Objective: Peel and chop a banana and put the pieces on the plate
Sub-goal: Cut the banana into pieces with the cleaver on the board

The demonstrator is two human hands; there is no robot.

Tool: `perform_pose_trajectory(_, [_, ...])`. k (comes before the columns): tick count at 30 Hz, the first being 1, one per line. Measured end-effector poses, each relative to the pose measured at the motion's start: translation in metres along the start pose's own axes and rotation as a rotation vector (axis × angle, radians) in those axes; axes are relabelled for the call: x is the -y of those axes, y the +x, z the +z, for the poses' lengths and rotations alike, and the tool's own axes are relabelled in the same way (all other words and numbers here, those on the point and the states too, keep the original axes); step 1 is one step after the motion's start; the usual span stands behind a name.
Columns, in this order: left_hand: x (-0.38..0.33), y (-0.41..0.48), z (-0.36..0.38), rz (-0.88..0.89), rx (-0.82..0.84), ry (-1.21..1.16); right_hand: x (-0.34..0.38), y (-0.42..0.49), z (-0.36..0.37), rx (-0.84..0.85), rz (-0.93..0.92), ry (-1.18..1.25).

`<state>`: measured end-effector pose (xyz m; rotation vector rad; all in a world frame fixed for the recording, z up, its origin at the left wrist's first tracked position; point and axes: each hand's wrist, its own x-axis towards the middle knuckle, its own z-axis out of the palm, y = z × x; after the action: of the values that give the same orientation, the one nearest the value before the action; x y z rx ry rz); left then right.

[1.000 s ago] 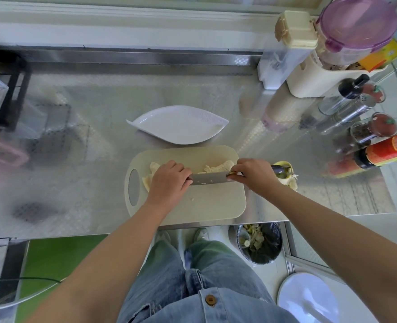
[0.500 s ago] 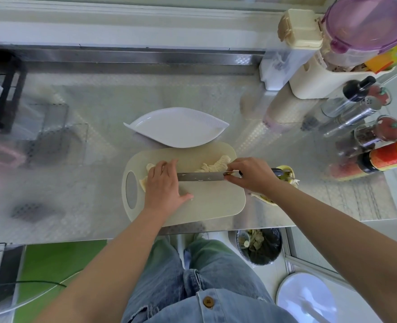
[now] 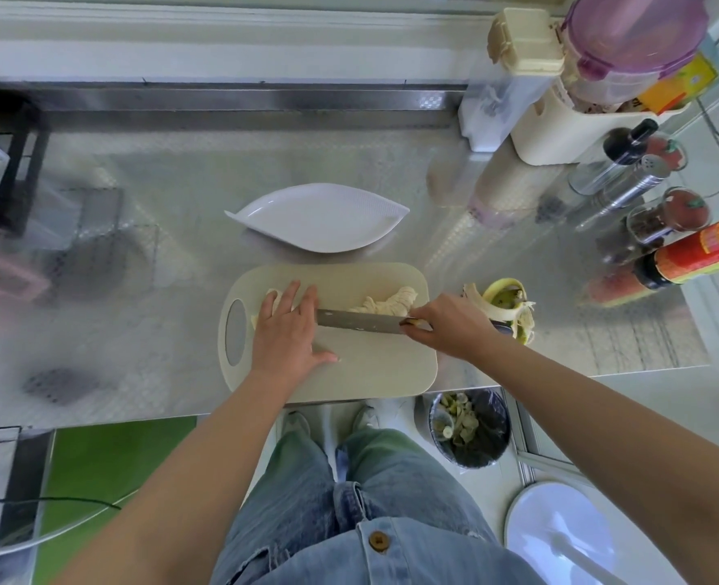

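Chopping looks near done: banana pieces (image 3: 387, 305) on board (image 3: 349, 373), peel (image 3: 507, 306) right of it. Right hand (image 3: 450, 327) clamps knife (image 3: 357, 322); left hand (image 3: 288, 331) flat, fingers (image 3: 292, 295) straight, on pieces. Plate (image 3: 319, 223) beyond board unfilled.

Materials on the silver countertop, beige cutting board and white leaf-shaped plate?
Silver countertop: likely stainless steel, embossed, reflecting the spice bottles. Beige cutting board: probably matte plastic, with a moulded handle hole. White leaf-shaped plate: glossy; ceramic or melamine, can't tell.
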<state>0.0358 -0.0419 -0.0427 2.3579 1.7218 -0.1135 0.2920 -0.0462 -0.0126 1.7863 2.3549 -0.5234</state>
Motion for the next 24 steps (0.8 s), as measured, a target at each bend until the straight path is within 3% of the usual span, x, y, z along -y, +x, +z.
perform_pose_trajectory(10, [0.001, -0.002, -0.003, -0.014, 0.057, -0.032, -0.007, -0.003, 0.002, -0.055, -0.187, -0.108])
perform_pose_trajectory(24, [0.007, 0.0, 0.004, -0.025, 0.053, -0.127, -0.003, 0.019, -0.013, -0.041, -0.06, -0.105])
